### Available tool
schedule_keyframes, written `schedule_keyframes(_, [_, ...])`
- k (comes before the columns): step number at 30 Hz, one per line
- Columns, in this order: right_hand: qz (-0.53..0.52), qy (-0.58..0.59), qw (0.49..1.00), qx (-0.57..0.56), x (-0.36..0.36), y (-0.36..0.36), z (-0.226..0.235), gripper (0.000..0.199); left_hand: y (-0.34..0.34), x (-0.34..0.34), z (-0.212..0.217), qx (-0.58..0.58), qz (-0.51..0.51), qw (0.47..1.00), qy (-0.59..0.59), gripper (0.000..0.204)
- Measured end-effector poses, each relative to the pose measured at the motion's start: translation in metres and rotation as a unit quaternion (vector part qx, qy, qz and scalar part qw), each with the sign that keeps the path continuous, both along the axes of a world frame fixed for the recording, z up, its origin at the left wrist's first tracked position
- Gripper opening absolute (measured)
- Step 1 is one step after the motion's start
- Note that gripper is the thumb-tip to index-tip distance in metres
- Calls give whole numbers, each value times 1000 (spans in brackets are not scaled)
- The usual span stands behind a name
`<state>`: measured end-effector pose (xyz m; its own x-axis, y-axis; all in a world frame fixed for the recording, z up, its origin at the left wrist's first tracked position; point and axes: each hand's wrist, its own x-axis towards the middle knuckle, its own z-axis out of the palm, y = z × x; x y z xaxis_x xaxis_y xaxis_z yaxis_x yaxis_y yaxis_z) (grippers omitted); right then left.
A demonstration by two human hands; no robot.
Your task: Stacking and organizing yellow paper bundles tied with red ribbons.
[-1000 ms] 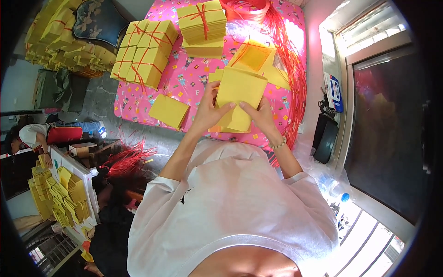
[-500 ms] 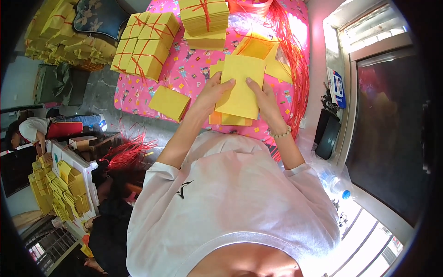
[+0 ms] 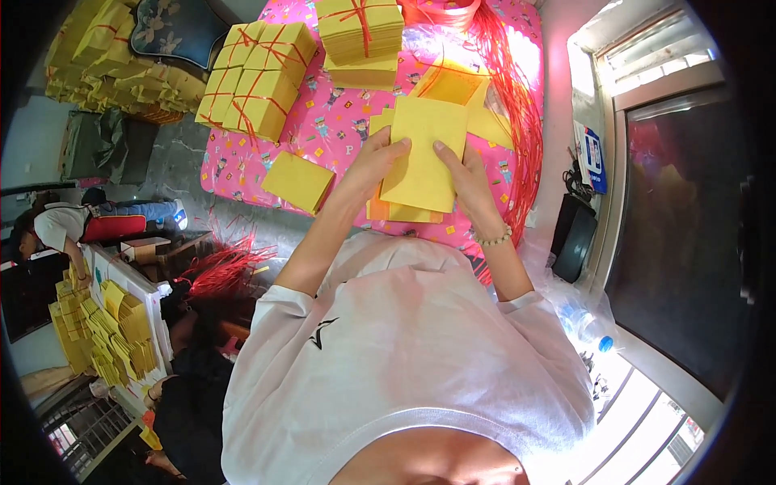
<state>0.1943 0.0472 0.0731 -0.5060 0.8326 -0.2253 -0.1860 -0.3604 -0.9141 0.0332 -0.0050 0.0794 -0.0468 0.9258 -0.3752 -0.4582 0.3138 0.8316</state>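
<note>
Between my two hands I hold a rectangular block of yellow paper (image 3: 427, 153), its flat face up; I cannot tell how thick it is. My left hand (image 3: 377, 162) closes on its left edge with the thumb on top. On the opposite edge my right hand (image 3: 469, 182) does the same, a beaded bracelet at its wrist. Beneath lie more yellow sheets (image 3: 396, 212) with an orange strip showing, partly hidden by the held paper. Just beyond is an orange-and-yellow paper packet (image 3: 447, 84). A loose yellow stack (image 3: 297, 181) rests left of my left forearm.
Bundles tied with red string (image 3: 257, 79) and a tall tied stack (image 3: 361, 34) stand on the pink patterned tablecloth (image 3: 234, 166). Long red strings (image 3: 525, 153) hang along the right side. At left, people work beside yellow stacks (image 3: 121, 331). A bottle (image 3: 594, 330) is at lower right.
My hands and the yellow paper stay almost in place, with only a slight shift. At far left another person's arm has moved a little over the yellow stacks.
</note>
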Motion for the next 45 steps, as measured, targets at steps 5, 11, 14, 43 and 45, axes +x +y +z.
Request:
schedule_keyframes(5, [-5,-34,996,83,-1,-8,11,40,-8,16,1,44,77,995,41,29])
schedule_keyframes(11, [-3,-15,993,121,3,-10,14,41,-15,25,9,195,110,969,107,27])
schedule_keyframes(14, [14,-12,994,108,5,-9,13,41,-16,25,11,207,108,966,111,27])
schedule_keyframes(43, [-25,3,999,34,7,9,28,25,-18,25,12,148,119,976,106,24])
schedule_keyframes(45, [-28,-12,998,62,5,8,28,25,-18,25,9,135,122,978,103,23])
